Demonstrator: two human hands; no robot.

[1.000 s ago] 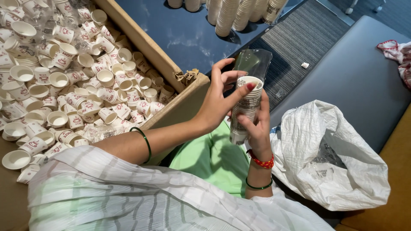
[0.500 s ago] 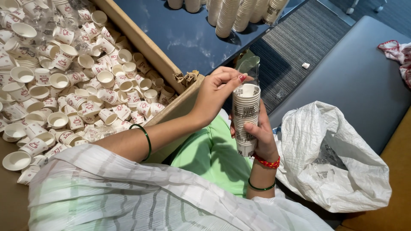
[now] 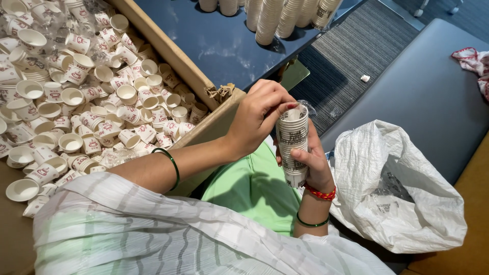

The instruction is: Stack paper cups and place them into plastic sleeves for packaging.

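My right hand (image 3: 311, 162) grips an upright stack of small white printed paper cups (image 3: 292, 143) inside a clear plastic sleeve, held over my green lap. My left hand (image 3: 259, 116) reaches in from the left with a green bangle on the forearm. Its fingertips pinch the bunched end of the clear plastic sleeve (image 3: 300, 107) at the top of the stack. My right wrist wears a red and a green bangle.
A big cardboard box (image 3: 201, 86) on the left holds several loose paper cups (image 3: 91, 91). Tall cup stacks (image 3: 275, 18) stand on a dark blue table at the top. A white woven sack (image 3: 402, 188) lies open on the right on a grey seat.
The clear sleeve stood up loose above the stack before; now it is gathered down at the top under my left fingertips. The stack sits a little lower and more upright.
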